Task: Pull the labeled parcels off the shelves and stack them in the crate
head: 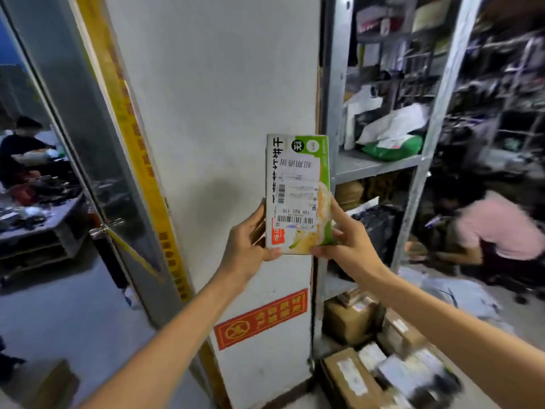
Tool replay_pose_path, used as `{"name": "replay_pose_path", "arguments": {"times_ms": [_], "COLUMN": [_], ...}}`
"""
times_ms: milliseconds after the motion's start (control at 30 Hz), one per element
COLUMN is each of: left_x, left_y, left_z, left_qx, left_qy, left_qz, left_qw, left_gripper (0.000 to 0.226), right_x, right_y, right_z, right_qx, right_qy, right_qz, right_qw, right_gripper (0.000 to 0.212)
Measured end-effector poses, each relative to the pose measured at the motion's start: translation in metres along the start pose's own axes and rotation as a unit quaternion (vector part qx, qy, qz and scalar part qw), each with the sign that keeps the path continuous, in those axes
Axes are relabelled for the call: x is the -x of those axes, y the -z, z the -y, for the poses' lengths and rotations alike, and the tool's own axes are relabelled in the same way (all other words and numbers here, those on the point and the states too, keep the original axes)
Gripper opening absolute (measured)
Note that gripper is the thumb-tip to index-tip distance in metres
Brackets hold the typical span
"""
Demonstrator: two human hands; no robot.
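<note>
At frame centre the left grip and right grip both pinch the lower corners of an upright labelled parcel, hiding them, before a white pillar; shelf boxes at lower right are blurred (labels unreadable)

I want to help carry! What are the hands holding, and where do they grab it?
A labeled parcel, a green-and-white box, upright. The left hand and right hand grip its lower end, one each side.
</note>
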State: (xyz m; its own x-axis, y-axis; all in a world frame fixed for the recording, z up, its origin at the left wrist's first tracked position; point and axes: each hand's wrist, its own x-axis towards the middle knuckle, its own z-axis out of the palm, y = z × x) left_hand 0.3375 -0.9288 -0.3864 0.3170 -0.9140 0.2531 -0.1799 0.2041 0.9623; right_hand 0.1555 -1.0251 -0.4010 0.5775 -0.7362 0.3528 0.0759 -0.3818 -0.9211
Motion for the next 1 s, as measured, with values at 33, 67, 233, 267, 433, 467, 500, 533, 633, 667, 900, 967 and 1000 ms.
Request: {"name": "replay_pose_path", "arguments": {"times_ms": [33,67,233,267,433,467,500,533,633,667,900,967,1000], "left_x": [-0.014,-0.028,-0.086,-0.095,-0.128,-0.131,-0.133,-0.135,-0.14,-0.142,-0.173,-0.185,-0.191], "left_y": [-0.01,-0.02,-0.066,-0.075,-0.123,-0.135,-0.148,-0.161,-0.202,-0.215,-0.292,-0.312,-0.323], "left_z": [0.006,0.013,0.031,0.034,0.048,0.051,0.055,0.06,0.07,0.072,0.09,0.093,0.096], "left_qx": [0.007,0.013,0.026,0.03,0.038,0.04,0.041,0.043,0.051,0.054,0.054,0.048,0.047], "left_qy": [-0.002,-0.004,-0.007,-0.005,-0.021,-0.023,-0.023,-0.021,-0.017,-0.018,0.002,0.003,0.005], "left_qz": [0.027,0.054,0.181,0.205,0.312,0.332,0.351,0.37,0.422,0.434,0.474,0.49,0.495], "left_qw": [1.0,0.998,0.983,0.978,0.949,0.942,0.935,0.928,0.905,0.899,0.879,0.871,0.867], "left_gripper": [0.099,0.099,0.094,0.094,0.093,0.093,0.095,0.096,0.094,0.093,0.094,0.095,0.095], "right_x": [0.0,0.001,0.007,0.008,0.031,0.038,0.045,0.051,0.07,0.075,0.08,0.078,0.077], "right_y": [0.011,0.022,0.064,0.07,0.089,0.094,0.099,0.104,0.127,0.136,0.196,0.214,0.223], "right_z": [-0.006,-0.009,-0.019,-0.02,-0.034,-0.037,-0.039,-0.041,-0.048,-0.051,-0.075,-0.083,-0.087], "right_qx": [0.012,0.022,0.06,0.07,0.085,0.088,0.091,0.092,0.095,0.101,0.132,0.137,0.139], "right_qy": [-0.007,-0.016,-0.059,-0.062,-0.086,-0.091,-0.097,-0.105,-0.126,-0.132,-0.16,-0.17,-0.175], "right_qz": [-0.022,-0.044,-0.154,-0.176,-0.3,-0.322,-0.339,-0.356,-0.403,-0.413,-0.457,-0.463,-0.466], "right_qw": [1.0,0.999,0.985,0.98,0.946,0.938,0.931,0.924,0.901,0.895,0.865,0.859,0.856], "right_gripper": [0.102,0.104,0.103,0.103,0.106,0.106,0.106,0.106,0.106,0.106,0.103,0.103,0.103]}}
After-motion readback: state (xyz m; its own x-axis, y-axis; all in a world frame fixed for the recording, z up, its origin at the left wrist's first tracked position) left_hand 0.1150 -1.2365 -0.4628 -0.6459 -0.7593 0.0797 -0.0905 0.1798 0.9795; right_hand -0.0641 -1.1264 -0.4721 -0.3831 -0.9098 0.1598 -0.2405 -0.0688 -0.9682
